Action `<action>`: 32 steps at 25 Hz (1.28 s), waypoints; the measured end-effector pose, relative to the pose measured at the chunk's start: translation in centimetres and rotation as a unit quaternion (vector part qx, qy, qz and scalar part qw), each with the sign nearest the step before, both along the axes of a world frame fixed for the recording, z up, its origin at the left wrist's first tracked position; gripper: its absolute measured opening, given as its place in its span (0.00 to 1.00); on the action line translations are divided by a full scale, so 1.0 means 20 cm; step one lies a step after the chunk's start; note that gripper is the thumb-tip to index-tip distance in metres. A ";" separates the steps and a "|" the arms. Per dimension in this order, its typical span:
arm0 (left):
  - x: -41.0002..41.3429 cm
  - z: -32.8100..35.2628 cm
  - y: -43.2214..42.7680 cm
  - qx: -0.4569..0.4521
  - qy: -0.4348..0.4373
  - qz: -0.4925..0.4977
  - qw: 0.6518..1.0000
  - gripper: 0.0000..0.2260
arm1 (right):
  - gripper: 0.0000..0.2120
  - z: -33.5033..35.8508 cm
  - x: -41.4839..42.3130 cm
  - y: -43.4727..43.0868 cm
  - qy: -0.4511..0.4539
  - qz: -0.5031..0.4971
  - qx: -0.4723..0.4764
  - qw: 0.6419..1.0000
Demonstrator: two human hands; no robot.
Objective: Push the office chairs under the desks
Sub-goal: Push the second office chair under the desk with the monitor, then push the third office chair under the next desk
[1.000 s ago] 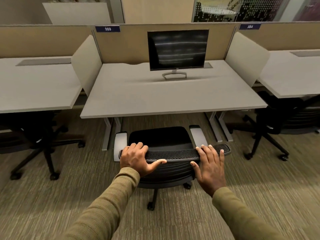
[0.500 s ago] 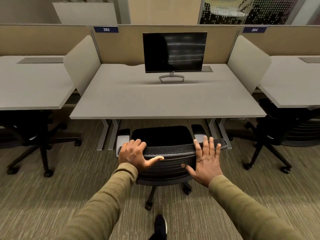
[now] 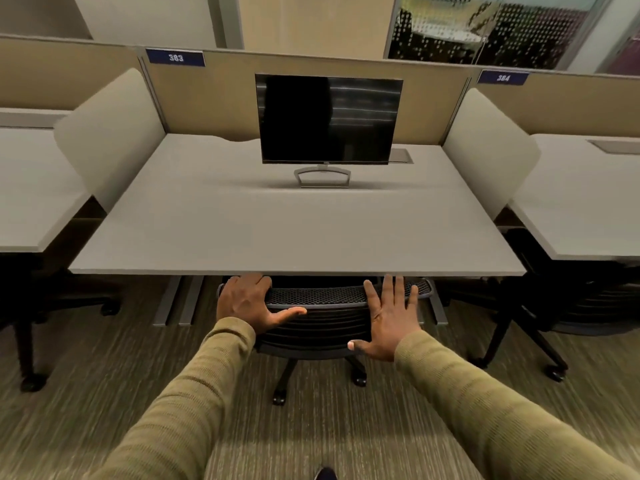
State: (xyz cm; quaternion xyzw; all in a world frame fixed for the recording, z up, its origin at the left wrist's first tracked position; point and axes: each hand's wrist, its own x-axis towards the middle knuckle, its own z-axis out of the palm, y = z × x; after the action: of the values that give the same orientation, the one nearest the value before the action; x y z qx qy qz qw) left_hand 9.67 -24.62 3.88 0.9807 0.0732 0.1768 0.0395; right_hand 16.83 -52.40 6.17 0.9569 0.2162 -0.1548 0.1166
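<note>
A black mesh-backed office chair stands at the front edge of the grey desk, with its seat and armrests hidden beneath the desktop. My left hand is curled over the left end of the backrest's top rail. My right hand lies flat against the right side of the backrest with its fingers spread. Only the backrest, the stem and two castors show below the desk edge.
A black monitor stands at the back of the desk. Side screens part it from the neighbouring desks. A black chair sits under the right desk, another under the left. Striped carpet lies behind the chair.
The chair has rolled forward under the desk, so its seat and armrests are now hidden. Both hands went forward with the backrest, and the view has come closer to the desk.
</note>
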 end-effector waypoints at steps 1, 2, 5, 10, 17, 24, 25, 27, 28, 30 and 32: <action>0.06 0.00 0.01 -0.001 0.000 -0.003 1.000 0.42 | 0.59 0.00 0.06 0.01 0.000 -0.001 0.000 1.000; 0.13 0.00 0.02 0.000 0.002 -0.005 1.000 0.42 | 0.60 -0.01 0.12 0.02 0.001 0.000 -0.001 1.000; 0.28 0.00 0.05 0.001 0.009 -0.012 1.000 0.39 | 0.60 -0.01 0.25 0.03 0.005 0.003 0.004 1.000; 0.36 -0.05 0.07 0.018 0.017 -0.016 1.000 0.38 | 0.59 -0.03 0.35 0.02 0.000 0.031 0.033 0.999; 0.41 0.07 -0.06 0.008 0.111 -0.016 0.994 0.40 | 0.54 0.04 0.42 -0.09 0.041 0.089 0.110 0.989; 0.67 0.17 -0.85 -0.054 0.181 0.037 0.981 0.43 | 0.48 0.21 0.59 -0.53 0.058 0.109 0.240 0.963; 0.72 0.19 -0.99 -0.060 0.186 0.042 0.980 0.43 | 0.48 0.23 0.63 -0.64 0.056 0.106 0.245 0.962; 0.83 0.21 -1.28 -0.062 0.191 0.037 0.979 0.39 | 0.48 0.25 0.70 -0.90 0.052 0.097 0.247 0.963; 0.88 0.22 -1.41 -0.063 0.188 0.030 0.980 0.37 | 0.48 0.26 0.74 -1.02 0.047 0.093 0.245 0.964; 0.98 0.24 -1.68 -0.062 0.178 0.014 0.982 0.32 | 0.48 0.27 0.80 -1.28 0.030 0.089 0.233 0.968; 1.07 0.24 -1.96 -0.063 0.177 -0.001 0.982 0.31 | 0.48 0.28 0.85 -1.54 0.013 0.084 0.217 0.972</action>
State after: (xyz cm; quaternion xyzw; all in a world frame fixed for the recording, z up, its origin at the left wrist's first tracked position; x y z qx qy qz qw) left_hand 31.05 -63.86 8.63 0.9921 0.0893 -0.0048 0.0875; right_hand 33.90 -83.10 11.69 0.9356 0.3261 -0.1059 -0.0840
